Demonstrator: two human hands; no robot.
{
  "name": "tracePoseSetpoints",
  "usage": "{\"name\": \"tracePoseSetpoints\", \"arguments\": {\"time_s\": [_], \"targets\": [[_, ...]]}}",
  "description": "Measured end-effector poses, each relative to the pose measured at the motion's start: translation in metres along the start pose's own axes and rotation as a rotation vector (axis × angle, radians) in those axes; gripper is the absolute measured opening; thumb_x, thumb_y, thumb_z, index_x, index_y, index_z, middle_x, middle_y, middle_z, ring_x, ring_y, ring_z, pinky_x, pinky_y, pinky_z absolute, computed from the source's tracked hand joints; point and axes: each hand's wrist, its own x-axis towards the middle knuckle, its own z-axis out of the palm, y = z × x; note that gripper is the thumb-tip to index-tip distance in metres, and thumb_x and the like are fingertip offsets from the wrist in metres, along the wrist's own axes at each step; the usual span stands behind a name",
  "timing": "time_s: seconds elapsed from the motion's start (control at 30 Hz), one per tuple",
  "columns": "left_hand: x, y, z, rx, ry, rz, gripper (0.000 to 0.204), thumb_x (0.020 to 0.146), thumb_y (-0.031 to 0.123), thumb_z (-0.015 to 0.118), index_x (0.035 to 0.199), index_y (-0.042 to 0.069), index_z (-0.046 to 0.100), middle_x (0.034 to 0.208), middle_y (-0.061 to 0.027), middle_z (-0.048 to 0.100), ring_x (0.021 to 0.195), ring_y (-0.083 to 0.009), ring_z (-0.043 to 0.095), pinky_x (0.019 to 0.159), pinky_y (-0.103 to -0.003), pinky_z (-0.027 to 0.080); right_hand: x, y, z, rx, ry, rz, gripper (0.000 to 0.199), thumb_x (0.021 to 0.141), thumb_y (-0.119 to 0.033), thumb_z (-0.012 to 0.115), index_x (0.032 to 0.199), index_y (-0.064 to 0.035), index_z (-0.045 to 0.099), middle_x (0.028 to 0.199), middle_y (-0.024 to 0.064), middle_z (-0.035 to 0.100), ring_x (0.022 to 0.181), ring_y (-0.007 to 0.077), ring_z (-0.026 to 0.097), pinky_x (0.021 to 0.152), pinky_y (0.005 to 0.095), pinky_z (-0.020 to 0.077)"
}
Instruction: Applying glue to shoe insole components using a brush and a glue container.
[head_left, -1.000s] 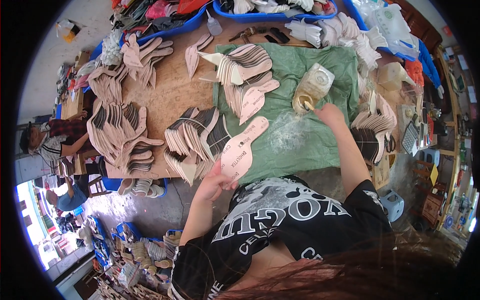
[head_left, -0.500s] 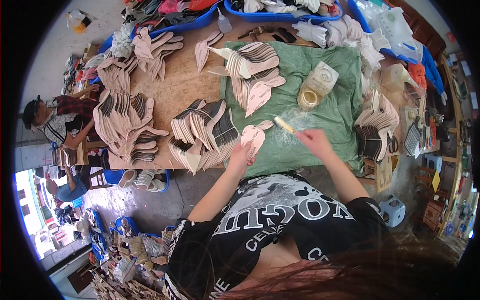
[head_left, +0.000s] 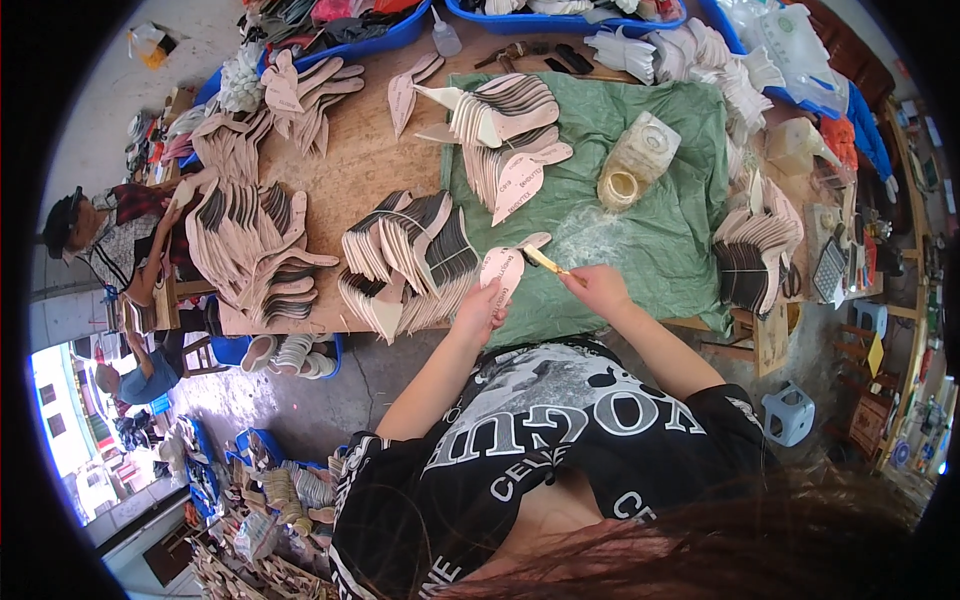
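Note:
My left hand (head_left: 482, 314) is closed on the wide end of a pinkish-beige shoe insole (head_left: 503, 273), holding it above the table's front edge. Between the fingers of my right hand (head_left: 601, 291) is a flat brush (head_left: 547, 262) with a pale handle. Its dark tip meets the insole near the narrow part. Beyond my right hand, a cloudy plastic container (head_left: 640, 160) with a round, yellowish, crusted mouth lies on the green cloth (head_left: 670, 250). Fanned stacks of insoles (head_left: 505, 110) rest at the cloth's far left.
More insole stacks (head_left: 405, 260) stand left of my hands, and another stack (head_left: 757, 245) is at the right. Blue bins (head_left: 390, 38) line the far edge, near a squeeze bottle (head_left: 445, 38) and a hammer (head_left: 515, 53). A co-worker (head_left: 120, 235) handles an insole at the far left.
My right hand has moved left and slightly nearer, bringing the brush from over the cloth onto the insole. My left hand still holds the insole. The co-worker's hands have shifted.

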Motion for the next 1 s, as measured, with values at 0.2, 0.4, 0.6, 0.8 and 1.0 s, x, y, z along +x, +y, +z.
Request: {"name": "tracePoseSetpoints", "arguments": {"time_s": [0.2, 0.4, 0.6, 0.8, 1.0], "targets": [[0.002, 0.002, -0.012, 0.066, -0.040, 0.014, 0.019, 0.094, 0.026, 0.049, 0.103, 0.010, 0.047, 0.072, -0.0075, 0.051, 0.045, -0.0096, 0.040, 0.036, -0.020, 0.026, 0.014, 0.020, 0.008, -0.170, -0.057, 0.155, 0.038, 0.085, -0.042, 0.052, 0.074, -0.0095, 0.068, 0.068, 0.0129, 0.062, 0.063, 0.0331, 0.059, 0.056, 0.0438, 0.0452], [0.002, 0.002, -0.023, 0.228, -0.060, 0.025, 0.020, 0.093, 0.026, 0.051, 0.103, 0.009, 0.048, 0.072, -0.0055, 0.053, 0.044, -0.0075, 0.040, 0.036, -0.019, 0.028, 0.055, 0.026, 0.006, -0.327, -0.097, 0.214, 0.039, 0.083, -0.042, 0.052, 0.072, -0.0086, 0.068, 0.069, 0.0121, 0.063, 0.066, 0.0323, 0.061, 0.057, 0.0441, 0.0468], [0.013, -0.006, -0.037, 0.640, -0.027, 0.226, 0.028, 0.091, 0.026, 0.053, 0.107, 0.003, 0.051, 0.070, -0.0057, 0.057, 0.042, -0.0106, 0.045, 0.038, -0.023, 0.035, 0.078, 0.004, -0.010, -0.270, -0.255, 0.111, 0.038, 0.083, -0.043, 0.053, 0.075, -0.0084, 0.068, 0.071, 0.0131, 0.064, 0.070, 0.0321, 0.062, 0.062, 0.0428, 0.0495], [0.008, -0.005, -0.042, 0.832, -0.034, 0.322, 0.030, 0.088, 0.027, 0.059, 0.097, -0.002, 0.059, 0.068, -0.0060, 0.060, 0.045, -0.0122, 0.053, 0.042, -0.027, 0.041, 0.041, -0.033, -0.035, -0.034, -0.346, -0.037, 0.037, 0.083, -0.044, 0.053, 0.072, -0.0105, 0.066, 0.067, 0.0124, 0.061, 0.065, 0.0324, 0.059, 0.058, 0.0441, 0.0463], [-0.014, 0.005, -0.014, 0.884, 0.049, 0.272, 0.034, 0.086, 0.030, 0.063, 0.083, -0.004, 0.064, 0.065, -0.0065, 0.062, 0.048, -0.0115, 0.060, 0.042, -0.024, 0.043, 0.008, -0.054, -0.024, -0.097, -0.214, -0.215, 0.037, 0.084, -0.042, 0.053, 0.071, -0.0093, 0.063, 0.062, 0.0125, 0.058, 0.059, 0.0329, 0.057, 0.054, 0.0437, 0.0441]]}}
